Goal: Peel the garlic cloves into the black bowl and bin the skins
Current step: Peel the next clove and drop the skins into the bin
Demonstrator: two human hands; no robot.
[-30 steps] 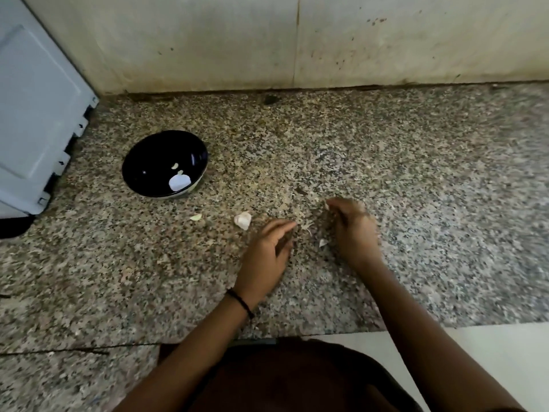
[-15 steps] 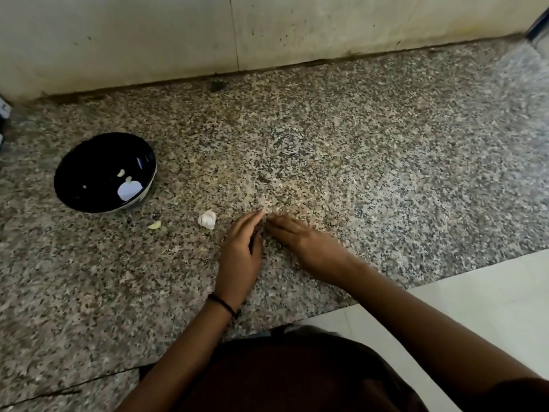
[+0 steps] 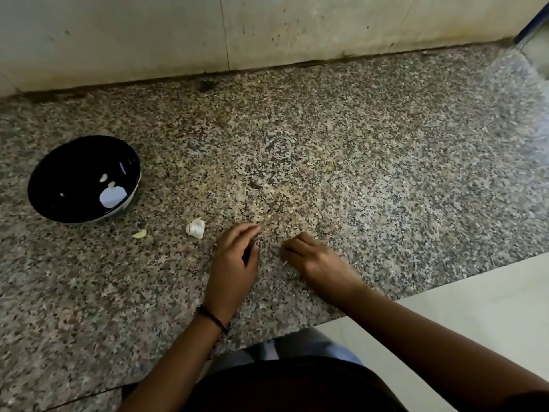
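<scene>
The black bowl [image 3: 84, 179] stands at the left of the speckled granite counter [image 3: 326, 162], with two small pale garlic pieces [image 3: 104, 177] inside beside a bright glare spot. A white unpeeled garlic clove [image 3: 196, 228] lies on the counter right of the bowl, and a small yellowish scrap [image 3: 140, 233] lies between them. My left hand [image 3: 234, 257] rests on its edge just right of the clove, fingers loosely curved and cupped. My right hand [image 3: 318, 260] lies a short gap to the right, fingers curled down onto the stone. Anything under those fingers is hidden. A thin sliver of skin [image 3: 284, 263] lies beside them.
A stained pale wall [image 3: 267, 31] closes off the back of the counter. The counter's front edge runs diagonally at the lower right, with a pale floor [image 3: 475, 292] beyond it. A dark frame edge [image 3: 531, 28] shows at the top right corner.
My hands, fingertips together half a second ago, have drawn slightly apart; my right hand's fingers have curled under. The view has swung right, so the grey appliance at the left is out of sight.
</scene>
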